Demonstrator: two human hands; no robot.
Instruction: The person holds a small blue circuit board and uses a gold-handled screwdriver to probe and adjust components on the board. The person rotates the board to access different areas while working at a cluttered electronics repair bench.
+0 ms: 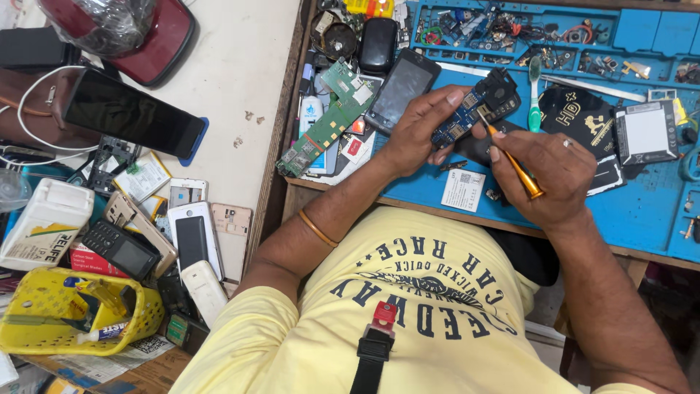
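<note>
Above the blue work mat (642, 211), the left hand (415, 131) pinches an opened phone's blue circuit board (474, 109) by its edges; the right hand (547, 171), just beside it, grips an orange screwdriver (514, 164) whose tip touches the board.

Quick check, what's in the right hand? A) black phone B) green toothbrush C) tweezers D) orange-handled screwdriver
D: the right hand grips an orange-handled screwdriver with its tip at the blue circuit board held in the left hand; the green toothbrush lies untouched on the blue mat.
</note>
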